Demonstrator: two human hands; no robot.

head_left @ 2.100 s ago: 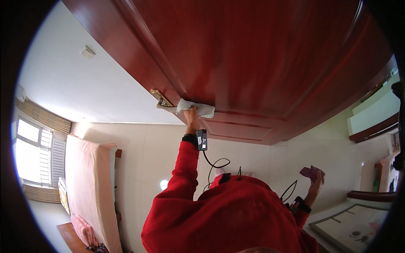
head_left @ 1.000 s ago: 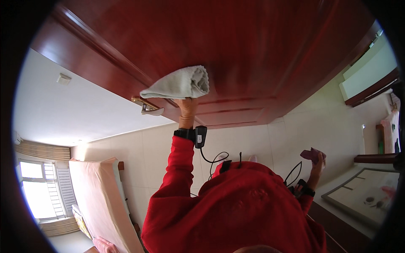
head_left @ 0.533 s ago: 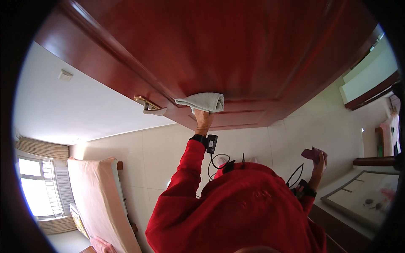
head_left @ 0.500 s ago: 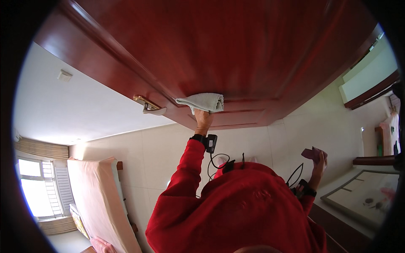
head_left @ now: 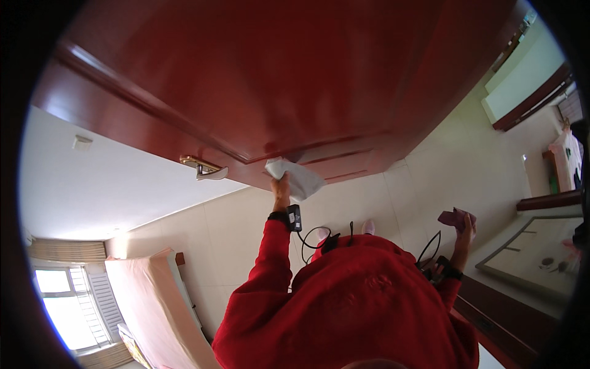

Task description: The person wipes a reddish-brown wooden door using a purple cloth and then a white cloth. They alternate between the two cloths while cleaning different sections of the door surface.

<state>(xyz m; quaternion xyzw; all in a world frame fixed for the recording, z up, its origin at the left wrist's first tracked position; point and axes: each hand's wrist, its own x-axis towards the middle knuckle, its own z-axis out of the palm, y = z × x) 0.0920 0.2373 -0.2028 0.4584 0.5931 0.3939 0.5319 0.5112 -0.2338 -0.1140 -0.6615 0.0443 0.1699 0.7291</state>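
A dark red panelled wooden door [head_left: 258, 86] fills the upper part of the view. My left hand [head_left: 281, 187] is closed on a pale grey cloth [head_left: 298, 178], held up at the lower door panel; part of the cloth hangs to the right of the hand. Whether the cloth touches the door I cannot tell. Left of this hand is the brass-coloured door handle [head_left: 206, 168]. Out to the right, away from the door, my right hand [head_left: 469, 230] grips a folded dark purple cloth [head_left: 455, 217].
Pale floor tiles [head_left: 227, 221] spread beneath the door and my feet. At lower left, a bed with a pink cover [head_left: 144, 295] stands near a bright window [head_left: 67, 307]. A framed picture [head_left: 528, 252] is at right, above dark red furniture [head_left: 491, 313]. Black cables [head_left: 316, 238] hang from my wrists.
My left hand has moved a little down and left, and the grey cloth now droops loosely instead of lying flat on the door. My right hand keeps its hold on the purple cloth.
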